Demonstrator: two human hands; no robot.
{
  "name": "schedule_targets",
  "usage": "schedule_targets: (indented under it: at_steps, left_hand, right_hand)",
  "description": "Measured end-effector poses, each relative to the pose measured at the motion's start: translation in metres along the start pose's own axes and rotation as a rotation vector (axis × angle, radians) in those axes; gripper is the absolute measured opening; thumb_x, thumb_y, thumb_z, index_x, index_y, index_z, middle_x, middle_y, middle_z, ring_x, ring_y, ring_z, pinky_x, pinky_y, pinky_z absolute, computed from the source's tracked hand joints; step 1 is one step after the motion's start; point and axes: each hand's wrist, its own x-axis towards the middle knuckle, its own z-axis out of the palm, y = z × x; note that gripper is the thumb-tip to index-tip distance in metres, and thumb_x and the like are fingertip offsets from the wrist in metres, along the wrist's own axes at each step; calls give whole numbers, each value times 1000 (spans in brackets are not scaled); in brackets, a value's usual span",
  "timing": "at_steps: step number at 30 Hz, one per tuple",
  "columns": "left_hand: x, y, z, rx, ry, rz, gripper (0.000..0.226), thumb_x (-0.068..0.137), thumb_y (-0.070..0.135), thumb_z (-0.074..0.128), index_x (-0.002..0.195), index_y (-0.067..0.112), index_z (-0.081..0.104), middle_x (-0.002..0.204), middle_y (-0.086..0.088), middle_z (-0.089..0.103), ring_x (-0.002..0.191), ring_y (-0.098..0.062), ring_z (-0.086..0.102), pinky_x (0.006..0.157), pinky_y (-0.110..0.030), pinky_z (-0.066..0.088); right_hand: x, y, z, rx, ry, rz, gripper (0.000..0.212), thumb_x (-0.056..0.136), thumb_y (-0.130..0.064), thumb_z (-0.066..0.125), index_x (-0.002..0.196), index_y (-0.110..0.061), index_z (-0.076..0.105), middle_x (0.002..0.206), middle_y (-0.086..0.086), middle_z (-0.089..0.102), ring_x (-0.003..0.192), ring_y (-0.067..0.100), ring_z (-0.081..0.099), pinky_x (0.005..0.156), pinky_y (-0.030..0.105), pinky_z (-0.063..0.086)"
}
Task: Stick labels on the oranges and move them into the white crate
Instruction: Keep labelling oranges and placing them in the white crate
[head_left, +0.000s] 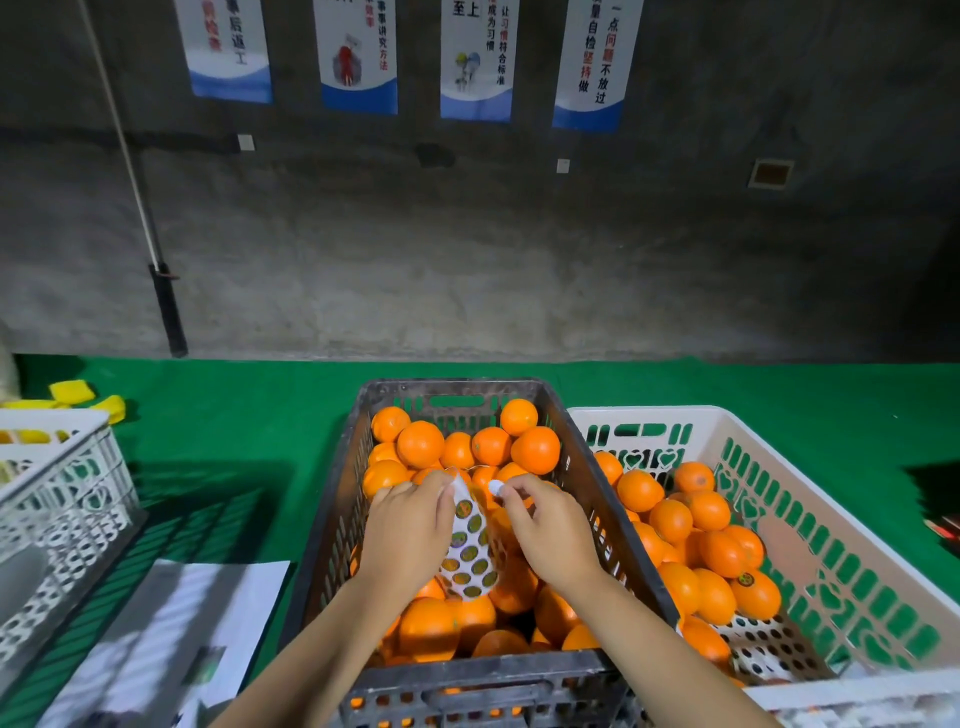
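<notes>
A dark crate (332, 514) in the middle is heaped with unlabelled oranges (420, 443). Over it my left hand (410, 525) holds a white label sheet (471, 551) dotted with round green stickers. My right hand (545, 525) pinches a small white label (496, 487) at its fingertips, just right of the sheet's top. The white crate (852, 551) stands to the right and holds several oranges (675, 519); one near its front shows a sticker (746, 578). Spent label sheets (763, 644) lie at its bottom.
Green cloth (234, 415) covers the table. Another white crate (62, 483) sits at the left edge with yellow pieces (72, 392) behind it. White papers (171, 634) lie at the front left. A grey wall with posters rises behind the table.
</notes>
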Motion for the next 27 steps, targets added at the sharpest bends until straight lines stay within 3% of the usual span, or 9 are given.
schedule_targets:
  at_steps: [3,6,9,14,16,19,23,25,27]
  left_hand:
    - [2,0,-4,36,101,-76,11,97,13,56,99,11,67,62,-3,64,57,-27,60,60,-35,37]
    - [2,0,-6,46,147,-97,10,97,13,56,97,12,66,65,-5,66,60,-28,61,61,-37,42]
    - [1,0,-6,52,156,-98,11,98,15,54,98,12,65,67,-5,66,63,-29,62,63,-37,42]
    - [1,1,-4,57,156,-101,12,99,17,53,97,13,65,67,-5,64,64,-28,60,64,-37,39]
    - [2,0,-3,59,140,-108,15,100,19,50,97,14,64,68,-4,64,66,-27,59,66,-38,38]
    - [1,1,-3,56,139,-105,15,100,19,50,97,14,64,69,-5,64,67,-28,60,66,-38,40]
    - [0,1,-4,55,140,-95,15,100,18,52,98,14,65,69,-6,65,66,-29,60,65,-37,39]
    - [0,0,-4,56,134,-93,16,100,19,50,99,14,65,70,-5,66,68,-29,61,66,-38,39]
    - [0,0,-3,57,126,-93,18,101,20,49,100,14,65,72,-5,66,69,-29,61,68,-38,38]
  right_hand:
    - [1,5,0,-63,-92,62,16,99,-30,58,98,-24,73,94,-10,68,78,5,57,68,27,48]
    - [0,7,3,-72,-465,145,14,93,-32,66,92,-22,76,91,-10,71,83,6,61,76,32,52]
    - [-5,5,8,-99,-758,148,16,89,-30,71,94,-16,78,84,-7,69,76,3,58,72,24,49]
    - [-7,-1,2,-4,-850,166,17,88,-22,70,96,-9,79,97,7,76,81,6,60,81,32,53]
    - [-8,-3,0,26,-889,181,18,87,-20,70,95,-6,78,94,14,74,80,10,57,77,36,51]
    - [-9,-6,-2,44,-981,238,10,84,-18,71,84,-11,78,71,0,64,67,6,50,66,26,41]
    - [-8,-7,-3,-7,-1051,290,21,81,-23,71,96,-12,79,84,1,66,80,13,56,71,28,44]
    - [-7,-5,-3,-19,-1056,307,18,79,-31,72,81,-14,78,76,0,61,75,13,52,70,30,40]
    - [-6,-4,-3,-36,-1057,338,24,81,-37,71,58,-28,73,64,-7,57,68,9,49,66,26,37]
